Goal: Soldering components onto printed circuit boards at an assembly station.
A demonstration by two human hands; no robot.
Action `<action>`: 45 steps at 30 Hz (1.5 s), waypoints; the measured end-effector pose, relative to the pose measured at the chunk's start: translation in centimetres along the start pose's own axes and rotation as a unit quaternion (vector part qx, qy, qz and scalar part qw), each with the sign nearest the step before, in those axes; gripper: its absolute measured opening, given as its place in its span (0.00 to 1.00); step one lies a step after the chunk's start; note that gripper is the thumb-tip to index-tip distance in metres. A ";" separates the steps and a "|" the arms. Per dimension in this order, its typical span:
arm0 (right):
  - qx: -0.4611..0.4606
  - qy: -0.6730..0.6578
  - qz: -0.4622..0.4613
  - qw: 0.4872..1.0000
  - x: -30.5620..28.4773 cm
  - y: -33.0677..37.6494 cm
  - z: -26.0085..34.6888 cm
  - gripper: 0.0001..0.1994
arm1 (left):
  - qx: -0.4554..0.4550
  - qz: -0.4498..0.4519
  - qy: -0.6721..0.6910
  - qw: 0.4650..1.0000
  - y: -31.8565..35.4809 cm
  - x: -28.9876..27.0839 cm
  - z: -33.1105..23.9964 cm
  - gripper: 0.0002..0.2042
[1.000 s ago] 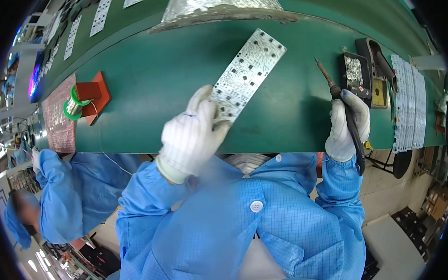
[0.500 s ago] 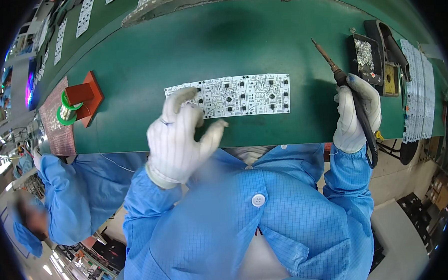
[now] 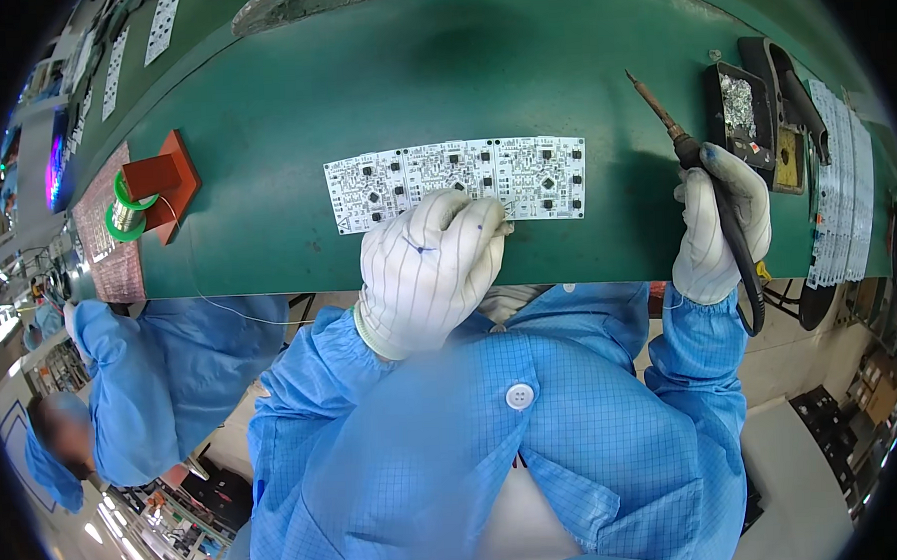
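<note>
A white printed circuit board panel [image 3: 542,181], made of joined sections with small black parts, lies flat on the green bench. My left hand [image 3: 430,266], in a white striped glove, reaches over its near edge. The fingers are closed in a pinch at that edge, around the joint between the middle and right sections, and they cover part of the middle section. In my gloved right hand [image 3: 718,223] is a soldering iron [image 3: 685,146], held by its dark handle. Its tip points up and left, raised to the right of the panel and apart from it.
At the left, a green spool of solder wire [image 3: 125,216] sits on a red-brown stand [image 3: 178,172] beside pink bubble wrap [image 3: 106,235]. A black tray [image 3: 738,117], an iron holder [image 3: 782,85] and stacked white boards [image 3: 845,188] stand right. Another person [image 3: 173,382] works at the left.
My left hand has moved right and closed at the panel's near edge; its fingers were spread over the left section before. The right hand keeps the soldering iron nearly still. The view has shifted slightly.
</note>
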State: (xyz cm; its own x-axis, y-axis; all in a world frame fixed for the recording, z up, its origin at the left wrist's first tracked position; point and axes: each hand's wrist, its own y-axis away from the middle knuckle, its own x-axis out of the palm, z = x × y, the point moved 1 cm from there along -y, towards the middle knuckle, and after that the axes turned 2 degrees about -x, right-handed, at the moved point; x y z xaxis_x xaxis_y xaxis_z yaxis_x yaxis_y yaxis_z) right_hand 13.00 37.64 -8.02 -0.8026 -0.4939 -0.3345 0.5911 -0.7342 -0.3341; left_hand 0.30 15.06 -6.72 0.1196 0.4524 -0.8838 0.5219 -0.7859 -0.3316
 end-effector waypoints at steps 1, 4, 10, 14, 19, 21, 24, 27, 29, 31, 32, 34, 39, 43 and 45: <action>-0.005 0.004 0.003 1.000 0.0 0.0 0.0 0.10 | 0.013 -0.017 -0.011 1.000 0.2 0.3 0.0 0.13; -0.010 0.011 0.004 1.000 0.0 0.0 0.0 0.10 | 0.026 -0.034 -0.023 0.999 0.4 0.6 0.0 0.13; 0.005 0.006 0.004 1.000 0.1 0.0 0.4 0.10 | 0.005 0.008 -0.002 1.000 0.7 0.5 0.0 0.13; 0.010 0.004 0.007 1.000 -0.1 0.0 0.0 0.11 | 0.015 -0.004 -0.002 1.000 0.7 0.7 0.0 0.13; 0.009 0.010 0.013 1.000 -0.2 0.0 0.1 0.11 | 0.041 0.000 -0.008 0.999 1.1 1.0 0.6 0.15; 0.010 0.013 0.018 1.000 -0.2 0.0 0.1 0.11 | 0.026 0.008 0.007 1.000 0.8 0.6 0.1 0.14; 0.010 0.000 0.014 1.000 -0.2 0.0 -0.1 0.11 | 0.004 0.026 0.026 0.999 0.7 0.1 -0.1 0.13; 0.004 0.005 0.011 1.000 -0.2 0.0 0.0 0.11 | -0.012 0.031 0.032 0.999 1.0 0.1 -0.1 0.11; 0.010 0.008 0.018 1.000 -0.2 0.0 0.0 0.11 | -0.022 0.026 0.032 0.999 1.3 0.2 0.0 0.10; 0.007 0.006 0.015 1.000 -0.1 0.0 0.1 0.10 | -0.006 0.029 0.018 0.999 1.6 0.2 0.3 0.13; 0.003 0.004 0.012 1.000 -0.1 0.0 0.1 0.09 | -0.006 0.029 0.017 0.999 1.7 0.4 0.3 0.13; -0.044 -0.003 0.036 0.998 -0.5 0.2 0.0 0.09 | -0.007 0.015 0.016 1.000 2.0 0.5 0.4 0.13; -0.276 -0.068 0.189 0.940 -0.6 1.8 1.2 0.10 | 0.038 -0.020 0.020 0.999 1.8 0.8 0.4 0.14; -0.362 -0.035 0.176 0.915 0.3 3.9 2.2 0.13 | 0.046 -0.005 0.008 0.999 1.6 0.9 0.1 0.15; -0.364 -0.022 0.191 0.911 0.3 3.9 2.2 0.12 | 0.046 0.000 0.011 0.999 1.8 1.0 0.3 0.15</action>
State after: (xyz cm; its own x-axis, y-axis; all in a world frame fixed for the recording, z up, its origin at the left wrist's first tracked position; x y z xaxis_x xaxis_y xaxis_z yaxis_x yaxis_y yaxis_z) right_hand 14.93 33.62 -7.48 -0.5210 -0.6777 -0.5189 0.7115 -0.0090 -0.7027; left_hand 1.10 13.96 -8.33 0.1390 0.4603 -0.8768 0.4426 -0.8209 -0.3608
